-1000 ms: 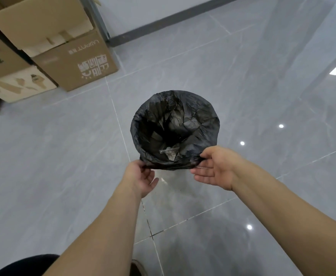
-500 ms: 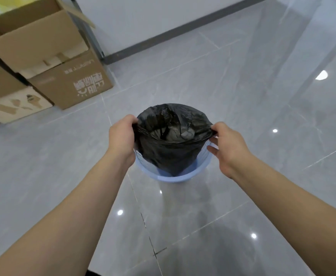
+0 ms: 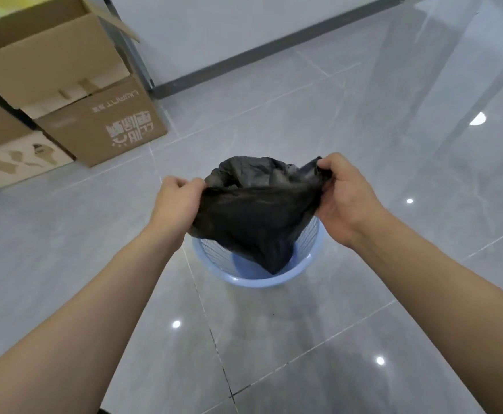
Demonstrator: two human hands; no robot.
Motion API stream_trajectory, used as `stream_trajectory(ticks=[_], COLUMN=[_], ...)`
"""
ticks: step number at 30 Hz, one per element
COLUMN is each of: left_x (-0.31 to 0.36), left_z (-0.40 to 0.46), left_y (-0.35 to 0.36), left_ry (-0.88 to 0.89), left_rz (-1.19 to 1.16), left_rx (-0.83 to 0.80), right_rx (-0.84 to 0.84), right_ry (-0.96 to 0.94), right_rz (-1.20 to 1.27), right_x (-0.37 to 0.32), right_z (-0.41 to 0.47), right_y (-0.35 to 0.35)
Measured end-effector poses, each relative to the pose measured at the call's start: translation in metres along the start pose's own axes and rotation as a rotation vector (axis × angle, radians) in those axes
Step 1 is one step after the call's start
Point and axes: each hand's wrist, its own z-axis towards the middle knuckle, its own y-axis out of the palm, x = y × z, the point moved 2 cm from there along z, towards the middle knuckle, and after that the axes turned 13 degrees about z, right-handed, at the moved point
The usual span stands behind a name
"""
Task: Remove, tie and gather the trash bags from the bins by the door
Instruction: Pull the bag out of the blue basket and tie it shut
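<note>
The left hand (image 3: 176,201) and right hand (image 3: 344,195) each grip a bunched side of the black trash bag (image 3: 254,218), lifted above the blue bin (image 3: 253,280); its bottom tip hangs inside the rim. Bare tiled floor (image 3: 318,339) surrounds the bin. Cardboard boxes (image 3: 101,127) stand beyond the bin, well apart.

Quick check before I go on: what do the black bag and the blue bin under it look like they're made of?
Black bag: looks like thin plastic film, dull with a faint sheen; it crumples and drapes limply where both hands bunch its rim. Blue bin: apparently moulded plastic, smooth pale-blue rim, with a fine lattice wall you can see through.
</note>
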Motion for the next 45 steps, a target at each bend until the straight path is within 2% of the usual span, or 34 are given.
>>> stream_trajectory(ticks=[4, 8, 12, 16, 17, 18, 21, 24, 27, 29, 30, 31, 34, 35, 37, 38, 39, 40, 41, 43, 45], left_x=[-0.035, -0.051, -0.051, -0.046, -0.042, -0.038, -0.014, 0.009, 0.019, 0.024, 0.026, 0.027, 0.026, 0.024, 0.019, 0.018, 0.020, 0.024, 0.031, 0.049, 0.072], left_z=[0.017, 0.025, 0.023, 0.018, 0.018, 0.019, 0.019, 0.011, -0.001, -0.011, -0.015, -0.016, -0.017, -0.018, -0.022, -0.027, -0.032, -0.034, -0.037, -0.049, -0.073], left_y=[0.007, 0.011, 0.012, 0.009, 0.009, 0.009, 0.009, 0.001, -0.010, -0.013, -0.014, -0.013, -0.013, -0.011, -0.005, -0.002, -0.001, 0.000, -0.001, -0.002, 0.003], left_ry=[-0.153, -0.014, 0.160, 0.270, 0.287, 0.287, 0.123, -0.028, -0.069, -0.064, -0.075, -0.063, 0.156, 0.253, 0.329, 0.351, 0.385, 0.423, 0.441, 0.344, 0.218], left_rz=[0.256, 0.571, 0.797, 0.839, 0.766, 0.598, -0.277, -0.900, -1.143, -1.152, -1.091, -0.930, -0.055, 0.231, 0.657, 0.849, 0.990, 1.014, 0.907, 0.319, -0.281], left_rx=[-0.114, -0.004, 0.154, 0.311, 0.317, 0.295, 0.099, -0.150, -0.335, -0.343, -0.332, -0.302, -0.203, -0.223, -0.357, -0.387, -0.347, -0.269, -0.191, -0.149, -0.302], right_rx=[-0.082, -0.087, -0.012, 0.043, 0.059, 0.067, 0.090, 0.085, 0.105, 0.115, 0.109, 0.103, 0.129, 0.133, 0.098, 0.068, 0.043, 0.029, 0.024, 0.032, 0.068], right_ry=[0.130, 0.164, 0.108, -0.031, -0.063, -0.095, -0.166, -0.083, -0.003, 0.025, 0.040, 0.051, 0.047, 0.038, -0.008, -0.050, -0.106, -0.175, -0.262, -0.457, -0.615], right_rz=[-0.414, -0.694, -0.769, -0.799, -0.790, -0.774, -0.625, -0.345, -0.102, -0.028, 0.009, 0.047, 0.091, 0.101, 0.091, 0.027, -0.085, -0.226, -0.372, -0.603, -0.728], right_x=[0.012, 0.019, 0.020, 0.013, 0.012, 0.010, 0.005, 0.000, -0.002, -0.004, -0.004, -0.005, -0.010, -0.013, -0.021, -0.026, -0.031, -0.035, -0.040, -0.048, -0.058], right_z=[-0.006, -0.007, -0.005, -0.004, -0.004, -0.006, -0.006, -0.006, -0.007, -0.007, -0.008, -0.009, -0.012, -0.013, -0.015, -0.017, -0.019, -0.022, -0.024, -0.028, -0.030], right_y=[0.002, -0.001, -0.004, -0.007, -0.008, -0.008, -0.007, -0.004, -0.003, -0.002, -0.002, -0.001, 0.000, 0.000, 0.001, 0.001, 0.000, -0.001, -0.003, -0.007, -0.013])
